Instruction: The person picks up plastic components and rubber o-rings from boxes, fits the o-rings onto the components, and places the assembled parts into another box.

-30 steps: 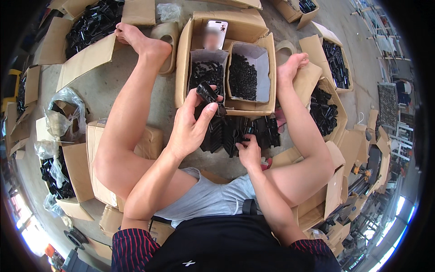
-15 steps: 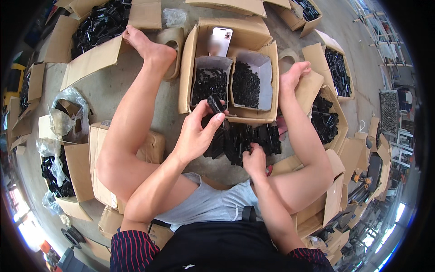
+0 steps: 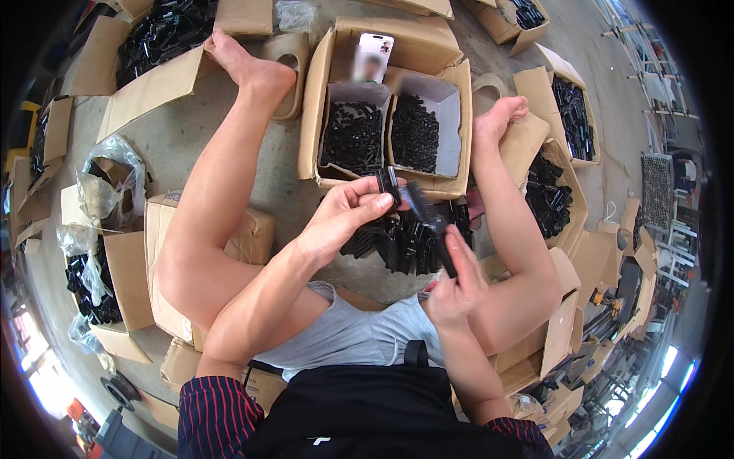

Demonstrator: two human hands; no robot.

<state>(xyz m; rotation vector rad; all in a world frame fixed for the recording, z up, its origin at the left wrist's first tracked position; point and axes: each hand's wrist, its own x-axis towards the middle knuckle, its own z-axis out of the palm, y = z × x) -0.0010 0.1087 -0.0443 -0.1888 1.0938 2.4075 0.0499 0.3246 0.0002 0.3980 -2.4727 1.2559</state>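
Observation:
Between thumb and fingers, my left hand (image 3: 340,218) grips a short black plastic piece (image 3: 387,183), held just past the near edge of an open cardboard box (image 3: 310,130). My right hand (image 3: 459,279) is closed on a longer black plastic piece (image 3: 442,249), smeared by motion; its upper end comes close to the left hand's piece. Whether the two touch, I cannot tell. Below both hands a pile of black plastic pieces (image 3: 375,243) lies on the floor between my legs. Inside the box are two grey-lined compartments with small black parts (image 3: 352,130) and more small parts (image 3: 414,134).
A phone (image 3: 375,55) leans at the back of the box. Cartons of black pieces (image 3: 164,46) stand at the far left, with other black pieces (image 3: 547,191) boxed at right. Plastic bags (image 3: 115,176) lie left. My bare legs flank the pile, beside a sandal (image 3: 287,73).
My right hand has risen from the pile with a black piece and moved to the right. My left hand has shifted slightly right and down, its piece now turned more upright.

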